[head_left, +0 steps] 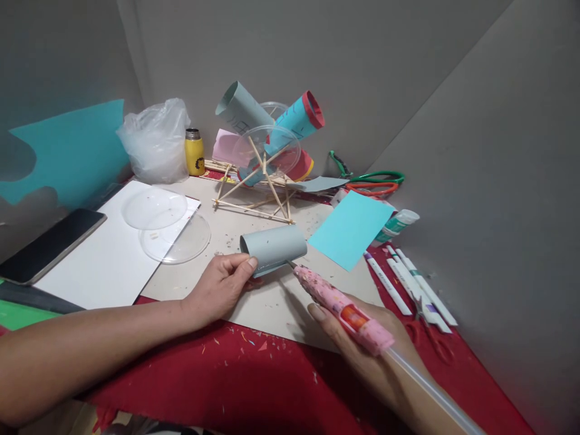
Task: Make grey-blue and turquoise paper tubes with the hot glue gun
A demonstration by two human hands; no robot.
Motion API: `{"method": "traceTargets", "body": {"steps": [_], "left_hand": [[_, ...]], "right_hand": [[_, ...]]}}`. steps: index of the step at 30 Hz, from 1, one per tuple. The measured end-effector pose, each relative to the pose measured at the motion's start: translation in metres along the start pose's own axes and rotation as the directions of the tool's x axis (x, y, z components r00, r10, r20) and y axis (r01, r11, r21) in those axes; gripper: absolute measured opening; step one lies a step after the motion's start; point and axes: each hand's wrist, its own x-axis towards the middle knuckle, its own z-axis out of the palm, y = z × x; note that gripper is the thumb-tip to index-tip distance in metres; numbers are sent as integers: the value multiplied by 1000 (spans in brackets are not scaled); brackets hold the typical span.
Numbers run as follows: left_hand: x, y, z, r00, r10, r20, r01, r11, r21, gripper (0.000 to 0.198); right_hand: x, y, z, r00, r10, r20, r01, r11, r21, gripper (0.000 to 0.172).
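My left hand (222,284) pinches the left end of a grey paper tube (274,243), rolled from a sheet, just above the pale board (281,314). In my right hand (362,338) is a pink hot glue gun (339,308), with a clear glue stick (435,386) running out of its back. The nozzle meets the tube's lower edge, near the paper seam. Behind the tube stands a wheel-like model (267,160) of wooden sticks, clear plastic discs and coloured paper tubes.
Clear plastic lids (174,238), white paper (104,254) and a phone (54,244) lie left. Beyond are a plastic bag (156,142) and yellow bottle (194,154). On the right are blue paper (351,229), several markers (387,284), red-handled scissors (430,335) and green-handled scissors (378,177).
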Motion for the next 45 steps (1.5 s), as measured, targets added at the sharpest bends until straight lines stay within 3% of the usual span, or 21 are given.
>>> {"method": "traceTargets", "body": {"steps": [6, 12, 17, 22, 28, 31, 34, 38, 42, 45], "left_hand": [[0, 1, -1, 999, 19, -28, -17, 998, 56, 42], [1, 2, -1, 999, 28, -31, -26, 998, 63, 41], [1, -1, -2, 999, 35, -31, -33, 996, 77, 40], [1, -1, -2, 998, 45, -31, -43, 996, 80, 40], [4, 3, -2, 998, -24, -59, 23, 1000, -21, 33], [7, 8, -3, 982, -176, -72, 162, 973, -167, 28], [10, 12, -4, 957, -279, -78, 241, 917, -319, 24], [9, 17, -5, 943, -330, -45, 272, 842, -466, 18], [6, 22, -5, 936, -352, -11, 297, 806, -511, 16], [4, 24, -5, 936, -352, 17, 308, 794, -523, 16]], "right_hand": [[2, 2, -4, 1000, 8, -21, -9, 998, -58, 29], [4, 8, -5, 993, -79, -87, 69, 991, -118, 29], [7, 13, -12, 997, -72, -33, 67, 988, -136, 26], [10, 17, -16, 993, -117, -12, 113, 976, -184, 35], [18, 24, -20, 992, -117, -55, 87, 919, -385, 42], [26, 28, -23, 999, 25, -28, -37, 814, -580, 43], [34, 30, -23, 976, 217, -3, -154, 683, -714, 42], [40, 36, -20, 966, 254, 40, -133, 628, -767, 37], [40, 44, -25, 968, 232, 99, -91, 688, -720, 42], [37, 41, -35, 987, 124, 102, -52, 848, -527, 46]]}}
